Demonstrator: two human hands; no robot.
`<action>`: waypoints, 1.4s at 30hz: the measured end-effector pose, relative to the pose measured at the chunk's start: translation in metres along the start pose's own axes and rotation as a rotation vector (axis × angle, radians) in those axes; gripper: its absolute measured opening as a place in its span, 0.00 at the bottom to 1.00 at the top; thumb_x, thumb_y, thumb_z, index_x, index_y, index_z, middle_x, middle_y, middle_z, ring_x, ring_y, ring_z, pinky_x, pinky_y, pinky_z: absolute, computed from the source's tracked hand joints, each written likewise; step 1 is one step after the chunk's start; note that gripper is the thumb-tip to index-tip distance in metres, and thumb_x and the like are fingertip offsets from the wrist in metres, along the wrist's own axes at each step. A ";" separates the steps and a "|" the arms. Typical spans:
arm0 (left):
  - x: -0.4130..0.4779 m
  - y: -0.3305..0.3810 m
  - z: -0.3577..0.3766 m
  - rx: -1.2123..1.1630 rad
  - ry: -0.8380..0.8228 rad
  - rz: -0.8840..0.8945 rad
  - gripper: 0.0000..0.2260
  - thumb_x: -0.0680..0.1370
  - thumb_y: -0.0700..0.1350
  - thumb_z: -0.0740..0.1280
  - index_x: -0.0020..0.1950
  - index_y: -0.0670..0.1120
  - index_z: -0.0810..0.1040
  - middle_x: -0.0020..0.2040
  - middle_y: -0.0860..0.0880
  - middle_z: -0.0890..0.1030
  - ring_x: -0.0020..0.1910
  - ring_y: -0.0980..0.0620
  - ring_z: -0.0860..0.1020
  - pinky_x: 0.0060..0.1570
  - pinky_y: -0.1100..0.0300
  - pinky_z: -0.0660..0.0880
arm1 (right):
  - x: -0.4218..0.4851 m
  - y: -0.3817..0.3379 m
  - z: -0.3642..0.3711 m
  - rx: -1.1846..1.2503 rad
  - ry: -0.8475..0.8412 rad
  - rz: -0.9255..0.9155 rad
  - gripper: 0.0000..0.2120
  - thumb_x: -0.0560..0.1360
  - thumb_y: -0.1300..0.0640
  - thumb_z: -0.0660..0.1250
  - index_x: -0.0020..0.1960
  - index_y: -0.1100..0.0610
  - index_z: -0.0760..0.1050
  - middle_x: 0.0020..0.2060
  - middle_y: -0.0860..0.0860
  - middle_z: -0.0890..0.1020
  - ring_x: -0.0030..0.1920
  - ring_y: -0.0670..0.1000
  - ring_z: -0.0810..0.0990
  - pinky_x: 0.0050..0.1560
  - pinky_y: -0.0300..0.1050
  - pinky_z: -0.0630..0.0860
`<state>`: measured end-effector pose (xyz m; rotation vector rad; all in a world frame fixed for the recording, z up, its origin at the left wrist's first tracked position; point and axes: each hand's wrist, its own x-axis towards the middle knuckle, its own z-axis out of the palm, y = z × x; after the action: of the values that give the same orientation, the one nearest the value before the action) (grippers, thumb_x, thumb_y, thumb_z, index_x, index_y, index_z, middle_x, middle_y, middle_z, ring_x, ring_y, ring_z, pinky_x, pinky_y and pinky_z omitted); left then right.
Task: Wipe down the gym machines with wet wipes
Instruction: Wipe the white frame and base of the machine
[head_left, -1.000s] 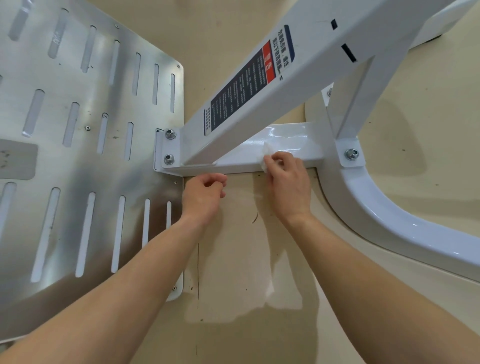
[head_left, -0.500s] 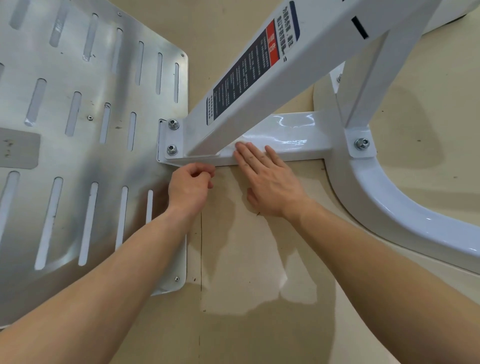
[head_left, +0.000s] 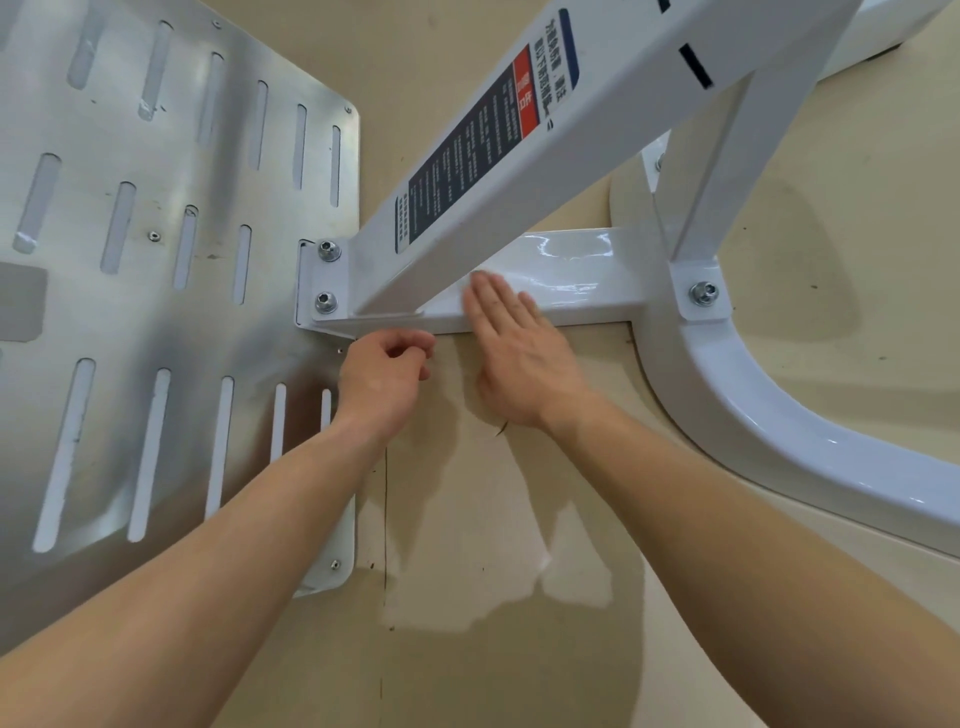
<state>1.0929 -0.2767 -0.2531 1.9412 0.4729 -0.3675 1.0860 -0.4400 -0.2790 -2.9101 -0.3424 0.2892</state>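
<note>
The gym machine's white frame fills the upper right. A low glossy crossbar (head_left: 582, 275) runs under a sloping white beam (head_left: 587, 130) that carries a dark warning label (head_left: 478, 150). My right hand (head_left: 519, 353) lies flat, its straight fingers pressing on the crossbar's left part just below the beam. No wet wipe shows; whether one lies under the hand cannot be seen. My left hand (head_left: 382, 376) sits with its fingers curled at the crossbar's lower edge, and nothing is visible in it.
A slotted metal foot plate (head_left: 156, 260) covers the left side, joined to the frame by a bracket with two bolts (head_left: 326, 302). A curved white base tube (head_left: 753, 415) sweeps to the right. Tan floor (head_left: 467, 571) lies beneath my arms.
My right hand held a bunched white wipe on the crossbar a second ago; it now lies flat, further left under the beam, and the wipe is out of sight. My left hand barely moved.
</note>
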 end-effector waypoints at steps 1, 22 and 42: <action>0.001 0.000 -0.002 -0.003 0.012 0.005 0.10 0.78 0.39 0.64 0.47 0.51 0.83 0.46 0.51 0.85 0.43 0.52 0.83 0.49 0.58 0.78 | 0.003 -0.002 0.001 -0.009 -0.006 -0.052 0.38 0.76 0.55 0.54 0.82 0.59 0.41 0.81 0.55 0.41 0.80 0.53 0.38 0.80 0.51 0.39; 0.002 -0.002 -0.013 0.014 0.017 0.007 0.10 0.79 0.39 0.63 0.48 0.50 0.83 0.47 0.52 0.84 0.39 0.56 0.81 0.54 0.51 0.79 | 0.027 0.020 -0.013 -0.096 -0.050 -0.066 0.40 0.76 0.51 0.57 0.82 0.57 0.40 0.81 0.52 0.42 0.81 0.53 0.39 0.79 0.52 0.38; -0.005 -0.009 -0.004 0.051 -0.022 0.013 0.11 0.78 0.38 0.63 0.47 0.51 0.83 0.47 0.49 0.85 0.43 0.52 0.81 0.52 0.52 0.78 | 0.023 0.077 -0.032 0.061 -0.031 0.489 0.45 0.75 0.55 0.64 0.80 0.65 0.39 0.80 0.60 0.41 0.81 0.58 0.41 0.80 0.54 0.45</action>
<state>1.0845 -0.2704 -0.2564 1.9861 0.4408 -0.3957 1.1304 -0.5128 -0.2690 -2.8896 0.3763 0.4054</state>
